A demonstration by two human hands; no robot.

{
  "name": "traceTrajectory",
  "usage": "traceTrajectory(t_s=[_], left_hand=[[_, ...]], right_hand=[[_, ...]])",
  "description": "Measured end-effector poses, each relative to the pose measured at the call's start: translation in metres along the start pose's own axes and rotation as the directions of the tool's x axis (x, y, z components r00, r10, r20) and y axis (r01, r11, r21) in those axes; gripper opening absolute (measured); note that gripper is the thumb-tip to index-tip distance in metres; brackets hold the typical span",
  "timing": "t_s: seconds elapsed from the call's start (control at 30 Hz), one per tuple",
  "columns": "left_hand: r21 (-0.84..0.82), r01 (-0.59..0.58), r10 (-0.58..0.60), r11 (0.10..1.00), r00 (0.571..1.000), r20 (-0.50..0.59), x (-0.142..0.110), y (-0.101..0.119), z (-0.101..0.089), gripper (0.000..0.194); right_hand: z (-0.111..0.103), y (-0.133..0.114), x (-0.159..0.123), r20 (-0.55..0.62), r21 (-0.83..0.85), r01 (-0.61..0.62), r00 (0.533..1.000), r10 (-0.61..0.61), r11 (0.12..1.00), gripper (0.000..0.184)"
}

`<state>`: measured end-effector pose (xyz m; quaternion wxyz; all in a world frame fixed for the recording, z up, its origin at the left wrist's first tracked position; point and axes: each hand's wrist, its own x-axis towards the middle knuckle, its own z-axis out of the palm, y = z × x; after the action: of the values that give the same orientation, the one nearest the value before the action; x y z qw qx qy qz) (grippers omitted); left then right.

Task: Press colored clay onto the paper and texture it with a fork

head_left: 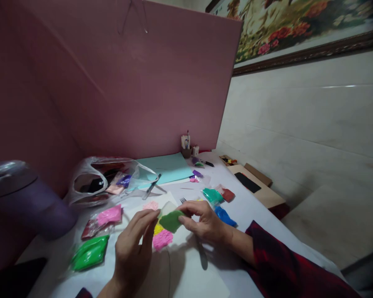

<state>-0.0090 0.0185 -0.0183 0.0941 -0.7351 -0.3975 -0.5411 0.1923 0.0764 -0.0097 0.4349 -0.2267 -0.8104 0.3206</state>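
Observation:
Between my hands, above the paper, is a thin flat piece of green clay [171, 221] with a pale translucent sheet [167, 208] against its upper left side. My right hand [205, 221] pinches the green clay at its right edge between thumb and fingers. The fingertips of my left hand [133, 242] are closed at the sheet's left edge. Below the clay, yellow clay [158, 229] and textured pink clay [162, 240] lie on the white paper [186, 277], with paler pink clay [151, 205] farther back. A fork [202, 254] lies partly under my right hand.
Packets of green [90, 253], pink [109, 214], teal [212, 195] and blue clay [225, 216] lie around the paper. A purple bottle [31, 203] stands left, near a plastic bag [90, 182]. Behind are a cutter knife [151, 187], blue sheet [164, 167] and pen cup [186, 152].

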Motion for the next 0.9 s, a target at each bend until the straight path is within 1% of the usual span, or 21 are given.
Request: traceTrajectory(t_s=[0.1, 0.17, 0.3, 0.33, 0.4, 0.5, 0.6, 0.67, 0.73, 0.8, 0.9], left_hand=[[0.004, -0.017, 0.017, 1.0, 1.0, 0.021, 0.002, -0.003, -0.004, 0.024], [0.01, 0.003, -0.003, 1.0, 1.0, 0.005, 0.003, -0.007, -0.009, 0.022], [-0.016, 0.146, -0.147, 0.989, 0.984, -0.102, 0.004, -0.013, -0.015, 0.022], [-0.01, 0.146, -0.147, 0.989, 0.984, -0.101, 0.004, -0.014, -0.015, 0.023], [0.035, 0.082, -0.08, 0.996, 0.996, -0.048, 0.005, -0.013, -0.013, 0.023], [0.085, -0.014, 0.009, 0.996, 0.999, 0.053, 0.005, -0.011, -0.009, 0.021], [0.074, -0.047, 0.041, 0.996, 0.996, 0.081, 0.004, -0.008, -0.007, 0.019], [0.055, -0.049, 0.044, 0.997, 0.996, 0.079, 0.004, -0.007, -0.007, 0.017], [0.041, -0.026, 0.024, 0.999, 0.998, 0.061, 0.004, -0.007, -0.007, 0.016], [0.047, -0.014, 0.012, 0.999, 0.999, 0.045, 0.004, -0.007, -0.007, 0.015], [0.098, -0.054, 0.049, 0.994, 0.998, 0.05, 0.003, -0.008, -0.007, 0.012]], right_hand=[[0.001, 0.003, -0.001, -0.025, -0.043, 0.062, 0.998, -0.063, 0.997, 0.016], [0.001, 0.004, -0.001, -0.049, -0.086, 0.122, 0.991, -0.127, 0.989, 0.017], [0.0, 0.004, -0.001, -0.086, -0.168, 0.236, 0.964, -0.253, 0.957, 0.02], [0.0, 0.004, -0.002, -0.085, -0.182, 0.257, 0.957, -0.276, 0.949, 0.021], [0.0, 0.003, -0.002, -0.074, -0.192, 0.287, 0.949, -0.305, 0.938, 0.021], [0.001, 0.002, -0.003, -0.061, -0.179, 0.298, 0.948, -0.313, 0.938, 0.021], [0.002, 0.0, -0.004, -0.065, -0.182, 0.27, 0.956, -0.286, 0.946, 0.02], [0.002, 0.0, -0.005, -0.081, -0.195, 0.247, 0.96, -0.267, 0.949, 0.019], [0.002, 0.002, -0.006, -0.087, -0.199, 0.244, 0.96, -0.265, 0.949, 0.019], [0.002, 0.005, -0.006, -0.068, -0.194, 0.253, 0.961, -0.27, 0.948, 0.021], [0.002, 0.009, -0.007, -0.048, -0.204, 0.265, 0.959, -0.28, 0.942, 0.022]])
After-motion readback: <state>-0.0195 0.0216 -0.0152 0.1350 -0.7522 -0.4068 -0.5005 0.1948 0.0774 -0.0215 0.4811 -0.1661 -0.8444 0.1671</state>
